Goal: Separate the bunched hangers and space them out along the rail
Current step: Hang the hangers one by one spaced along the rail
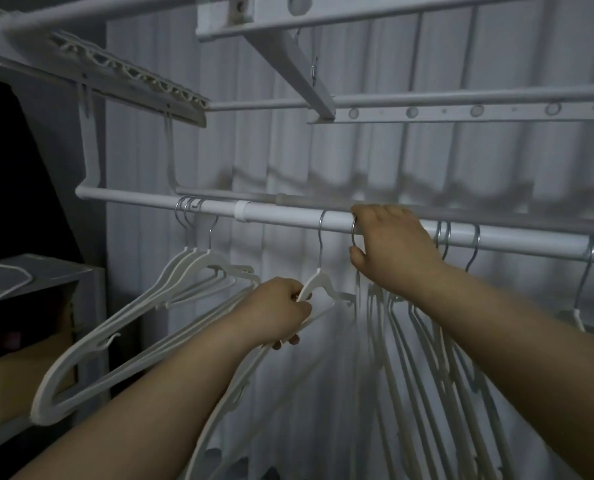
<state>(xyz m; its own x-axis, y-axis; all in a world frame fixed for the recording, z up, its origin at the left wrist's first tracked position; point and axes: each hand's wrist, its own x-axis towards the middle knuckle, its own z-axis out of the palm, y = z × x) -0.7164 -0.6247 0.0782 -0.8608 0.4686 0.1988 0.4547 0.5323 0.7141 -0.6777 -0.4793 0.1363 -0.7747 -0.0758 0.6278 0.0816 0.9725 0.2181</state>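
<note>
Spacing needs isolation: my left hand grips one hanger; my right hand pinches the next hook against the rail.

Dim rm, white curtain, shelf left

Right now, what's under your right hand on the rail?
One hook loops the rail at the right hand's thumb side, and hangers dangle below the wrist. The palm covers any other hooks there.

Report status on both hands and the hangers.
Left hand grips single hanger at its shoulder. Right hand grips rail at next hook. Three hangers bunched left.
</note>
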